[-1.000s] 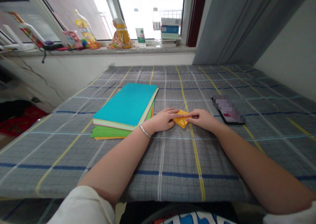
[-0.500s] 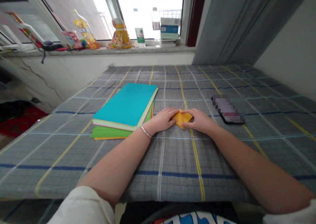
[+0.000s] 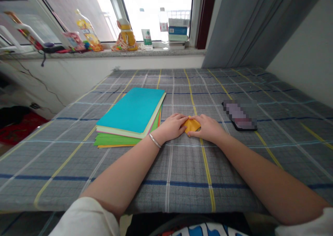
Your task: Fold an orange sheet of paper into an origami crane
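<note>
Left grip (image 3: pixel 173 128): fingers pressed together, fingertips against the paper's left side, not clearly pinching.
Right grip (image 3: pixel 207 128): fingers pressed together on the paper's right side, thumb at its near edge.
Folded orange paper (image 3: pixel 191 125): small, flat on the plaid sheet (image 3: pixel 182 170), between both grips and partly covered by them.
Left: stack of coloured paper (image 3: pixel 130 114), just beside the left grip.
Right: phone (image 3: pixel 240 115), near the right grip, screen pixelated.

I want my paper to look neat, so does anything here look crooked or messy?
Yes! The stack of coloured paper is askew: its green sheets poke out from under the turquoise top sheet, so the edges don't line up.
</note>
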A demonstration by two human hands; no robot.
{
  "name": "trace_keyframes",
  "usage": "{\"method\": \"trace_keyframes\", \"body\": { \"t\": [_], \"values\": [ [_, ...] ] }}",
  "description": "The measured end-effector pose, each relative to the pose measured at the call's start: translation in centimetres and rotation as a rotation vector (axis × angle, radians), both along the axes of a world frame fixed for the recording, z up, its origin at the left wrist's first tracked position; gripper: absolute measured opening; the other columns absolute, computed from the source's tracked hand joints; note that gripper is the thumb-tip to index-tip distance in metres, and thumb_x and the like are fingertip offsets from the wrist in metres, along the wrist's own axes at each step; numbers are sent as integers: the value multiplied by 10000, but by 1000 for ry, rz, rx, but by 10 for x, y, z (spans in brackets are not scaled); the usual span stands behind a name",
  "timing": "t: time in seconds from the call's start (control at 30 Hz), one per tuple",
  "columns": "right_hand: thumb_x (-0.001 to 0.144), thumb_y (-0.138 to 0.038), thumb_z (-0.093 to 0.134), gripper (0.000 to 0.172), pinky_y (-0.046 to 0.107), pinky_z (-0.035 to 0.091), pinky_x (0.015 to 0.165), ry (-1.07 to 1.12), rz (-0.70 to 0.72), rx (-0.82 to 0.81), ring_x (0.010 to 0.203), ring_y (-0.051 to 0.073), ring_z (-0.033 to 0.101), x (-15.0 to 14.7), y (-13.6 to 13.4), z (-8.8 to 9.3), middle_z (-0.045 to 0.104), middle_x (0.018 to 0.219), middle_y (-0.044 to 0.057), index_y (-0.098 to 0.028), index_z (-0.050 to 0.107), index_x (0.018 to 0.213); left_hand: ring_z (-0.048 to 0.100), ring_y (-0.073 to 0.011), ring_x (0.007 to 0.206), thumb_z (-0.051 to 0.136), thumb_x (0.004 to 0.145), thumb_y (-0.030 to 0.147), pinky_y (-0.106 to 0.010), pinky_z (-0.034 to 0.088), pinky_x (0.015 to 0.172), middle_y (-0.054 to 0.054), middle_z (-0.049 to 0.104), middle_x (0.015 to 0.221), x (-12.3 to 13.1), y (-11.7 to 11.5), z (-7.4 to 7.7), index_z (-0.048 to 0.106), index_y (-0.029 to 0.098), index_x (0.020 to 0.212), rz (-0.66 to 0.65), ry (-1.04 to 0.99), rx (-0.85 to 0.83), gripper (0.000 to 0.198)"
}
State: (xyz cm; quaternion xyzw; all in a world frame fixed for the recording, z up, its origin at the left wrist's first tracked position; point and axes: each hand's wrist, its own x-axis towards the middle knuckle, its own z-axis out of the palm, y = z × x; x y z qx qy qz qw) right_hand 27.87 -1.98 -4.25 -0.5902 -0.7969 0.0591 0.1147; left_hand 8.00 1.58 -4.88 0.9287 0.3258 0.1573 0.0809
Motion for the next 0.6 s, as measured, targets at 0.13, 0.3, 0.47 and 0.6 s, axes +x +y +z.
{"method": "trace_keyframes", "body": {
  "t": [0.13, 0.3, 0.47, 0.6],
  "values": [
    [724, -671, 631, 674, 397, 454, 768, -60, 5, 6, 935, 300, 614, 0, -1, 2, 613, 1006, 104, -287, 591, 1276, 499, -240, 1196, 445, 939, 276, -399, 370, 1078, -111, 582, 1283, 1, -2, -2, 529, 145, 1322, 19, 22, 53, 413],
    [739, -654, 630, 655, 399, 449, 768, -136, 7, 30, 935, 303, 613, -4, -5, 6, 612, 1026, 120, -251, 603, 1254, 486, -266, 1213, 463, 933, 334, -404, 352, 1090, -137, 557, 1314, 5, -8, -3, 515, 102, 1326, 55, 56, 99, 459],
    [690, -667, 668, 789, 409, 457, 791, -83, 12, 19, 953, 315, 613, 1, 2, 2, 631, 1046, 124, -252, 536, 1347, 451, -290, 1263, 505, 905, 399, -423, 322, 1109, -165, 524, 1346, 7, -11, -6, 470, 75, 1355, 125, 36, 80, 555],
    [758, -565, 653, 666, 389, 465, 842, 175, 56, -51, 1008, 285, 611, 13, 14, -9, 660, 1111, 115, -203, 571, 1312, 470, -278, 1248, 484, 915, 404, -426, 339, 1094, -148, 550, 1326, 6, -5, -7, 479, 101, 1346, 167, -28, 1, 527]
  ]
}}
